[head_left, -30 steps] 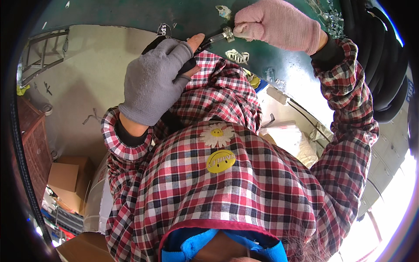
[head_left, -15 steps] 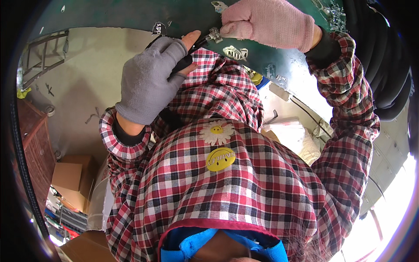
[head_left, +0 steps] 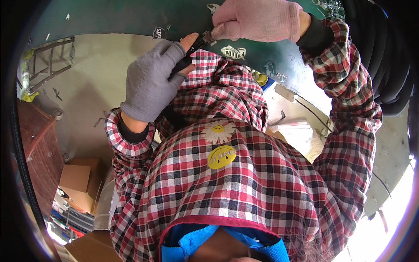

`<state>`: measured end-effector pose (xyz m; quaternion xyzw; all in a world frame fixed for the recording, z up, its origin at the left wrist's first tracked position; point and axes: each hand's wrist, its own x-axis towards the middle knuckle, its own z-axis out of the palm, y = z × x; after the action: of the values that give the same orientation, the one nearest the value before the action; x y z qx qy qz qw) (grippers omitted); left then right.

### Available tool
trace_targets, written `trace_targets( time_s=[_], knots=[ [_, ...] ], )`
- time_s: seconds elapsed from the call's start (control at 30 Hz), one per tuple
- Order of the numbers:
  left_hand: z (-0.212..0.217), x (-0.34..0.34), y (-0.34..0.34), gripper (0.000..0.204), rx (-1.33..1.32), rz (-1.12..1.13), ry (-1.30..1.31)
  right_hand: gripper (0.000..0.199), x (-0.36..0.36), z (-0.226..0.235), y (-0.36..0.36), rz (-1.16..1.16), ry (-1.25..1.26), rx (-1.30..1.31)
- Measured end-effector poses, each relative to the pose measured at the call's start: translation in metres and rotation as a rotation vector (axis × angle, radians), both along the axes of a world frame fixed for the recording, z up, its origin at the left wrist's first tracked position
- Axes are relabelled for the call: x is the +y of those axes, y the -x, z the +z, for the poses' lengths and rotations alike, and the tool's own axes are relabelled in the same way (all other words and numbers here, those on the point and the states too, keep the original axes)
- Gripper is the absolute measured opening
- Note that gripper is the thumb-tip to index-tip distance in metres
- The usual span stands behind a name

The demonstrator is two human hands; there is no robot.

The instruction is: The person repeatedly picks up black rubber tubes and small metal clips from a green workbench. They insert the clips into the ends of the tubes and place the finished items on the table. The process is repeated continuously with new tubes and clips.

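left hand (head_left: 152,83): gray-gloved, back up, fingers wrapped round black object (head_left: 197,45) | right hand (head_left: 257,21): pink-gloved, curled, cannot tell whether pinching | metallic piece (head_left: 208,38): just left of right hand

A round yellow smiley patch (head_left: 221,157) is carrying a printed word on the checked smock (head_left: 244,196) — while two torn stickers, one black (head_left: 159,32), one whitish (head_left: 233,53), are showing partial lettering on the green desk (head_left: 100,19).
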<state>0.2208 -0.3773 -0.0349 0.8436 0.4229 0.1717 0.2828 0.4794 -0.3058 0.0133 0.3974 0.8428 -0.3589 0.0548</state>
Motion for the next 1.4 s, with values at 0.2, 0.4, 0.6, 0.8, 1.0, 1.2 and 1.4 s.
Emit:
trace_targets(
  time_s=[0.2,0.4,0.6,0.8,1.0,1.2,1.4],
  knots=[
    [-0.002,0.002,0.001,0.059,0.007,-0.017,-0.055,0.029,0.004,-0.002,-0.002,-0.047,0.133,0.084],
    [-0.006,-0.001,0.001,0.058,-0.092,0.005,-0.071,0.027,0.012,0.008,0.004,-0.077,0.33,0.031],
    [0.011,-0.007,0.043,0.061,-0.128,0.086,0.009,0.027,0.006,0.005,-0.072,-0.384,-0.026,-0.05],
    [0.065,-0.05,0.15,0.049,-0.545,0.411,0.426,0.036,-0.007,-0.027,-0.02,-0.661,-1.082,0.182],
    [0.202,-0.023,0.176,0.031,-0.939,-0.169,0.339,0.068,-0.099,-0.031,0.094,-0.111,-0.756,0.857],
    [0.212,0.054,0.126,0.066,-1.14,-0.236,0.176,0.037,-0.155,-0.003,0.048,-0.512,-0.811,0.479],
    [0.143,0.121,0.02,0.063,-0.973,-0.109,0.209,0.038,-0.169,0.131,-0.118,-1.008,-1.117,0.306]
  ],
)
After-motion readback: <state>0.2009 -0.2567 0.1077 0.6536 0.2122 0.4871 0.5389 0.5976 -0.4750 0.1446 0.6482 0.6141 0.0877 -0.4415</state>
